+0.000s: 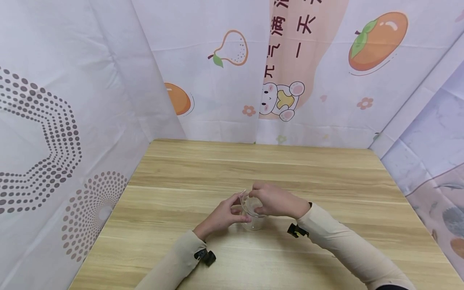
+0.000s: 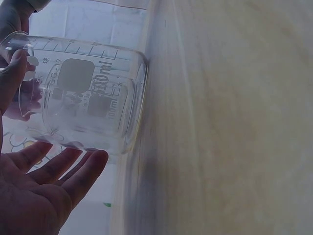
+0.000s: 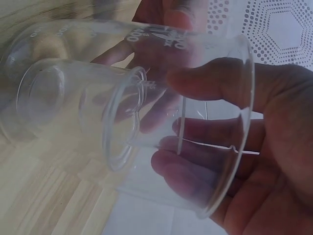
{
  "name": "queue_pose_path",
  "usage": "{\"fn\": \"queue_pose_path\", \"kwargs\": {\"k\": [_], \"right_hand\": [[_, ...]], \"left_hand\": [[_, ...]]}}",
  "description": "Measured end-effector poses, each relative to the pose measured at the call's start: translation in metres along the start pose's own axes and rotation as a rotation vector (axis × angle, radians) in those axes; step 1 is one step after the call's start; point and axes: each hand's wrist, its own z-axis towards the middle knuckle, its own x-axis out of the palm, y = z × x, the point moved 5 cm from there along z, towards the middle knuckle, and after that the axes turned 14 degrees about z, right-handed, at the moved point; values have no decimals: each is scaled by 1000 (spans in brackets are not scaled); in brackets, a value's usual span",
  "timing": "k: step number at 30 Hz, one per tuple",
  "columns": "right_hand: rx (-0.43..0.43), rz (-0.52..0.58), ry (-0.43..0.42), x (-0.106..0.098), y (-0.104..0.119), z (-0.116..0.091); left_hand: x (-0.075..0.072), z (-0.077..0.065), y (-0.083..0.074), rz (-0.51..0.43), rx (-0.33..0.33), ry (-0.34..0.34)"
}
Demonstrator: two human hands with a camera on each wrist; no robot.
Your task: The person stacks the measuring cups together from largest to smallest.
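A large clear glass beaker (image 2: 132, 73) marked 500ml stands on the table, with a smaller 100ml beaker (image 3: 41, 93) inside it. Around the large beaker's side, my left hand (image 1: 221, 217) holds it between thumb and fingers. From the other side my right hand (image 1: 275, 200) reaches into the mouth. In the right wrist view, its thumb (image 3: 210, 81) and fingers are spread past the large rim and pinch what appears to be the rim of a still smaller glass beaker (image 3: 183, 122). Overlapping clear glass makes the exact contact hard to see.
The wood-grain table (image 1: 188, 169) extends around both hands. Behind it hangs a white curtain (image 1: 210, 96) with fruit prints. A dotted curtain (image 1: 119, 104) hangs on the left. Small black cameras (image 1: 205, 256) are strapped to both wrists.
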Motion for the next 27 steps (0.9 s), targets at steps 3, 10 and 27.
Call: {"fn": "queue_pose_path", "kwargs": {"k": [3,10,27], "right_hand": [[7,-8,8,1,0,1],[26,-34,27,4,1,3],[32,-98,37,10,1,6]], "left_hand": [[0,0,0,11,-5,0],[0,-1,0,13,-6,0],[0,1,1,24,-3,-7]]}}
